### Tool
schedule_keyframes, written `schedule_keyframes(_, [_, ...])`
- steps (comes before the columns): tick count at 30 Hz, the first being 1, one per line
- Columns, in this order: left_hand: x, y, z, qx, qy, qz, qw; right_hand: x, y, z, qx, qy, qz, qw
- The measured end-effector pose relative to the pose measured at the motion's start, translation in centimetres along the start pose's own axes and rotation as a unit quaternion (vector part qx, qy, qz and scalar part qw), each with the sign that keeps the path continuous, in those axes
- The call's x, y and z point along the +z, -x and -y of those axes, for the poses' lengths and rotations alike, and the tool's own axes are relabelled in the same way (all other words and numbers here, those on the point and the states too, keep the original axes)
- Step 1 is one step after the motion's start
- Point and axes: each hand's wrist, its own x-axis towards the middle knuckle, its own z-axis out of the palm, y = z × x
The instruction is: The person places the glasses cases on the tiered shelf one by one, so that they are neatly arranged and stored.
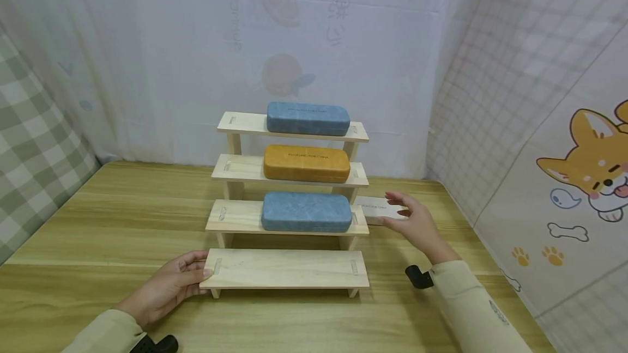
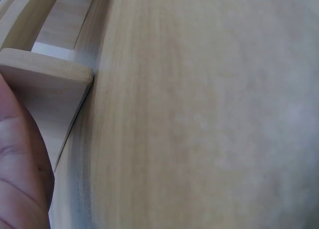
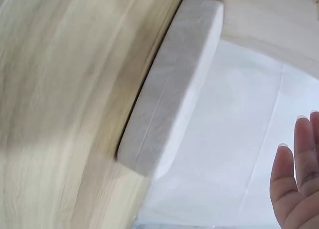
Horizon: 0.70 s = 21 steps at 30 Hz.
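While three cases are already sitting on the upper steps of the wooden stepped rack [image 1: 230, 217], I am steadying its lowest step [image 1: 284, 268] with my left hand [image 1: 167, 287], fingers curled over the left end and thumb pressing on top. Nothing is lying on that near step. My right hand [image 1: 414, 222] is hovering open, fingers spread and relaxed, holding nothing, just above and near the white case [image 1: 380, 210], which is lying flat on the counter [image 1: 98, 233] to the right of the rack, beside the second step from the bottom.

On the far, top step a blue case [image 1: 308, 119] is resting; below it an orange case [image 1: 306, 163]; below that another blue case [image 1: 306, 212], all centred and lying lengthwise. Judging by this, three of four steps are filled, and the white case is not yet gripped or lifted. Seen from the right wrist, the white case [image 3: 169, 89] is lying closed on the wood grain, my fingertips [image 3: 294, 184] well clear of it.
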Motion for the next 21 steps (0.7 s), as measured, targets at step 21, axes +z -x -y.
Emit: schedule_keyframes(21, [-0.1,0.1,-0.1,0.000,0.000,0.010,1.0000,-0.7,-2.0,-4.4,0.062,0.024,0.052,0.9964])
